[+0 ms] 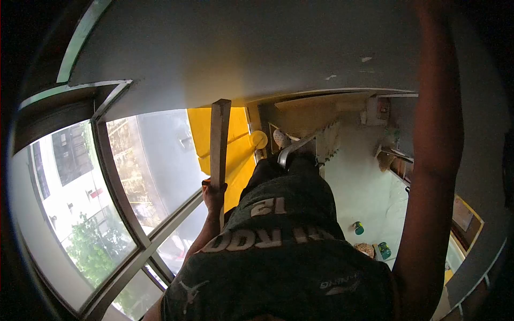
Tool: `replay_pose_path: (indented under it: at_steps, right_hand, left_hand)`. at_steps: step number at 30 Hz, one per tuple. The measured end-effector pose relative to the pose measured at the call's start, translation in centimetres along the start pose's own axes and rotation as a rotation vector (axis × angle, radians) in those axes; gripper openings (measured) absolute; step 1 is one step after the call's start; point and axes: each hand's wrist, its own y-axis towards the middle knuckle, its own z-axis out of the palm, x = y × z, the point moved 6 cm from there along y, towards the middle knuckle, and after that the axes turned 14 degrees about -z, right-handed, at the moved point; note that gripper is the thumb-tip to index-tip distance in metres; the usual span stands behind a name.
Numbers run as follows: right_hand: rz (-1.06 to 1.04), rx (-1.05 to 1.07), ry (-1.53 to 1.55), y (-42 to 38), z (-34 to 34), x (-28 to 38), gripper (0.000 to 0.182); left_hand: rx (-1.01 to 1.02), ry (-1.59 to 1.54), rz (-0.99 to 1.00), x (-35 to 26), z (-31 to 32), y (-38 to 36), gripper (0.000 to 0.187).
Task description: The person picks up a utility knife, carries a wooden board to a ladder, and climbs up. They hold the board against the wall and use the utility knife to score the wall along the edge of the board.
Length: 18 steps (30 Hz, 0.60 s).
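My left hand (214, 195) is closed around a narrow grey-brown bar (220, 139) beside the window, with its fingers wrapped round the lower part. The bar's upper end meets the dark grey surface (300, 48) above. My right arm (436, 144) stretches up along the right side to the top of the view. Its hand lies beyond the dark upper edge, so what it touches is hidden. Below me, a speckled shoe (280, 138) shows near a curved shiny metal piece (289, 154).
To the left are large window panes (155, 160) in a dark frame (115, 176), with a tree (96, 246) outside. Bright yellow material (238, 166) lies behind the bar. On the pale floor (350, 187) stand two green cans (358, 228) (384, 250). A yellow-edged board (466, 222) is at right.
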Motion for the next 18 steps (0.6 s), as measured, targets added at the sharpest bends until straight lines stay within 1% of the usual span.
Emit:
replay_pose_path:
  at_steps: [1, 3, 4, 6, 11, 13, 14, 16, 18]
  right_hand:
    - [0.003, 0.0, -0.004, 0.1, -0.1, 0.1, 0.03]
    - [0.005, 0.004, -0.002, 0.2, -0.3, 0.4, 0.03]
    - [0.011, 0.012, -0.006, -0.1, -0.2, 0.2, 0.03]
    - [0.012, 0.015, -0.013, -0.1, -0.1, 0.1, 0.03]
    - [0.014, 0.018, -0.037, 0.1, -0.2, -0.1, 0.03]
    - [0.02, 0.013, -0.041, 0.2, -0.2, 0.0, 0.03]
    - [0.023, 0.01, -0.04, 0.2, -0.2, 0.2, 0.03]
    - [0.024, 0.002, -0.046, 0.3, 0.0, -0.5, 0.03]
    - [-0.004, 0.001, -0.067, 0.1, 0.2, -0.7, 0.03]
  left_hand:
    - [0.002, -0.005, 0.001, 0.2, 0.1, 0.3, 0.051]
    - [-0.009, -0.232, 0.012, 0.7, 0.0, 0.5, 0.049]
    - [-0.003, -0.23, 0.01, 1.1, 0.1, 0.4, 0.049]
    - [0.058, -0.244, -0.06, 2.2, 0.6, 0.8, 0.05]
    - [0.046, -0.189, -0.08, 2.5, -0.1, 0.3, 0.052]
    - [0.044, -0.072, -0.053, 2.4, 0.1, 0.1, 0.053]
    - [0.051, -0.075, -0.046, 2.4, 0.2, 0.0, 0.053]
    - [0.061, -0.004, 0.024, 2.2, 0.6, -0.2, 0.052]
    - [0.068, -0.073, 0.055, 2.5, 1.2, -0.6, 0.051]
